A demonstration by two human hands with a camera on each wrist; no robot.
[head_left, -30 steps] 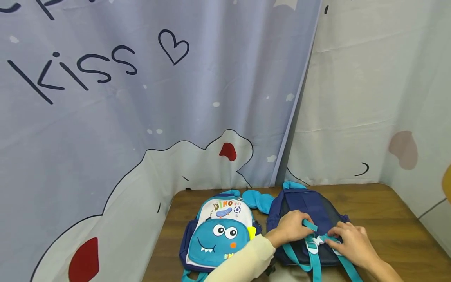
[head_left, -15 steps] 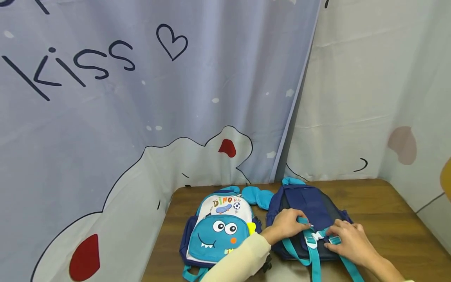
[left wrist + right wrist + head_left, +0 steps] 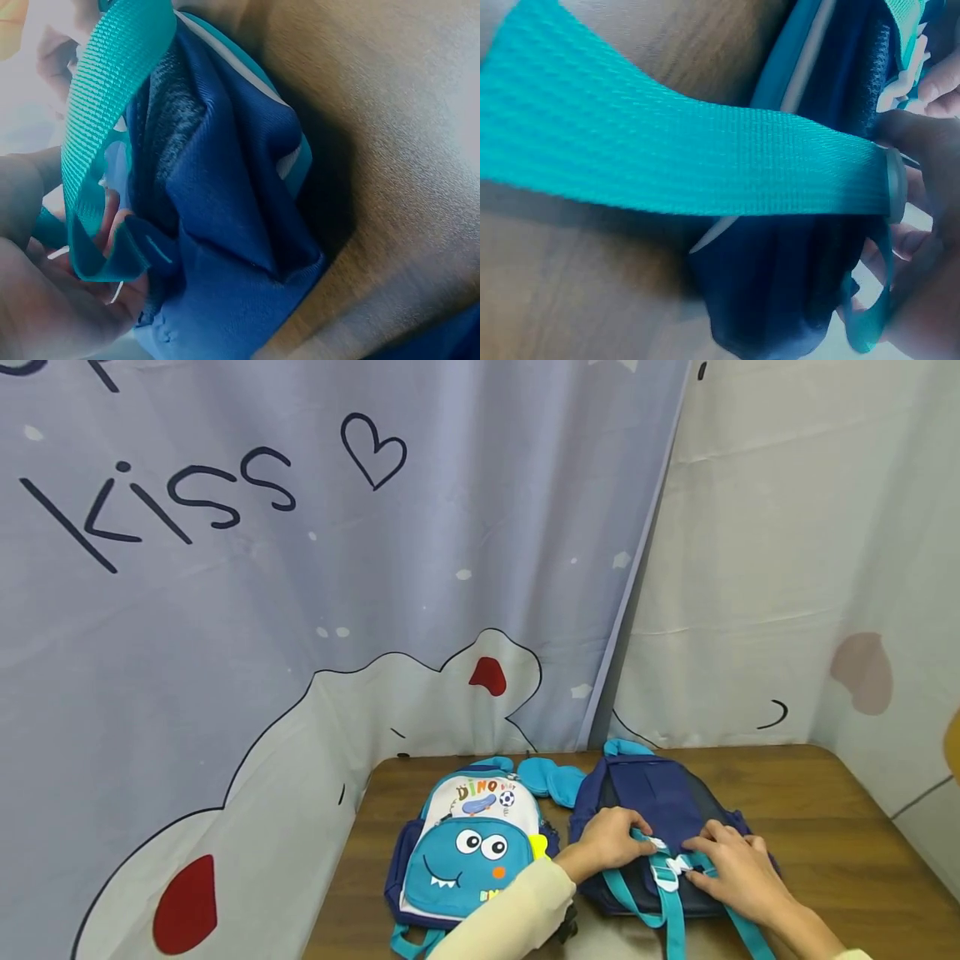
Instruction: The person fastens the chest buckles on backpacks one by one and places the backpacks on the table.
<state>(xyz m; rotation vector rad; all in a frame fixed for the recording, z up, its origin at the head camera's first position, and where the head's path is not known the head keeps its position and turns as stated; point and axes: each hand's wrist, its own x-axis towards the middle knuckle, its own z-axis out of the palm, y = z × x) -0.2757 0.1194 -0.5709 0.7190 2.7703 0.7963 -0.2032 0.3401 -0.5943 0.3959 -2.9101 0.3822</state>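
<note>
Both curled hands [image 3: 613,837] [image 3: 742,872] pinch teal straps [image 3: 672,918] of the navy backpack [image 3: 660,797] beneath them.

Head view. Left sleeve [image 3: 510,917]: long, pale cream-yellow, plain cloth with soft shallow creases; cuff [image 3: 567,883] ends near the wrist, fit slightly loose. Right sleeve [image 3: 852,955]: a small pale yellowish corner at the lower frame edge, details cut off. Right forearm [image 3: 806,928] bare below it. Left hand [image 3: 611,841] and right hand [image 3: 738,870] both bare.
</note>
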